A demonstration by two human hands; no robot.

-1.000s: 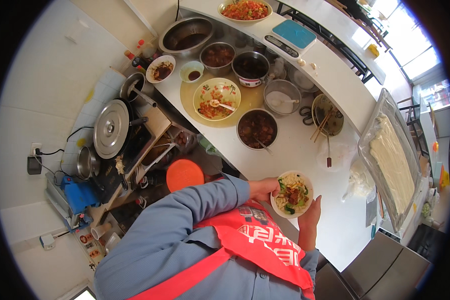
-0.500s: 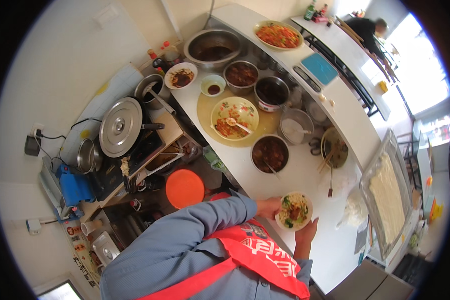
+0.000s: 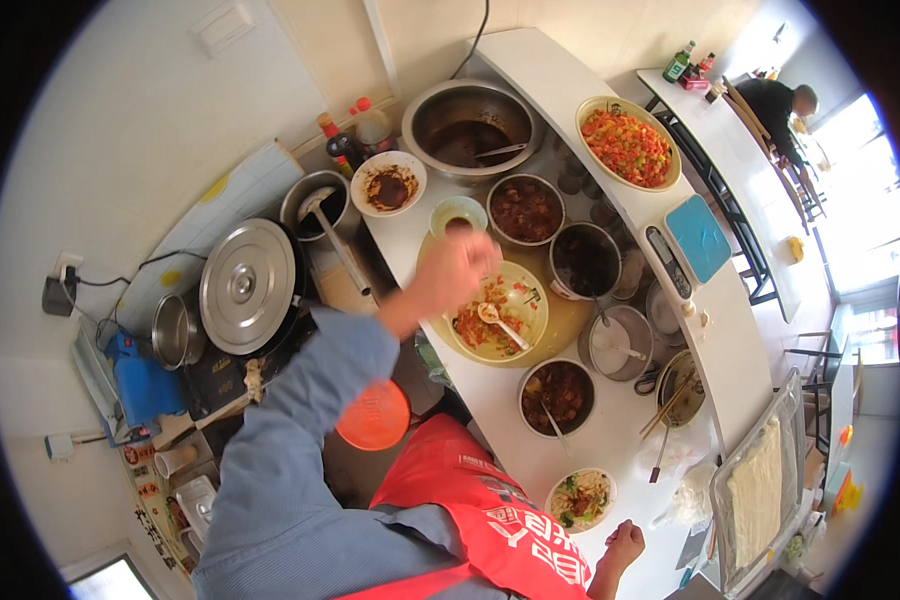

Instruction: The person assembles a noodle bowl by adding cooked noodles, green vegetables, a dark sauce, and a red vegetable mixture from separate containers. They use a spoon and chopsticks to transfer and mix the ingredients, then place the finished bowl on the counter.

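My left hand (image 3: 454, 270) is stretched out over the near edge of a small pale bowl of dark sauce (image 3: 458, 208), above a yellow bowl (image 3: 535, 318) of chopped vegetables. Its fingers are drawn together; whatever they hold, if anything, is hidden. A white spoon (image 3: 505, 327) rests in the yellow bowl. Close to my body, a bowl of food with greens and brown topping (image 3: 581, 498) stands on the white counter. Just beside it, my right hand (image 3: 625, 546) is curled into a loose fist, apart from the bowl, with nothing showing in it.
Metal pots of stew (image 3: 557, 397) and dark sauce (image 3: 585, 262) crowd the counter. A large steel basin (image 3: 470, 130) stands behind. On the raised ledge are a vegetable bowl (image 3: 628, 145) and a blue scale (image 3: 697, 240). A lidded pan (image 3: 247, 287) is at left, a dough tray (image 3: 760, 490) at right.
Both hands have let go of the food bowl, which now stands on the counter. My left hand has reached forward to the sauce bowl; my right has drawn back a little.
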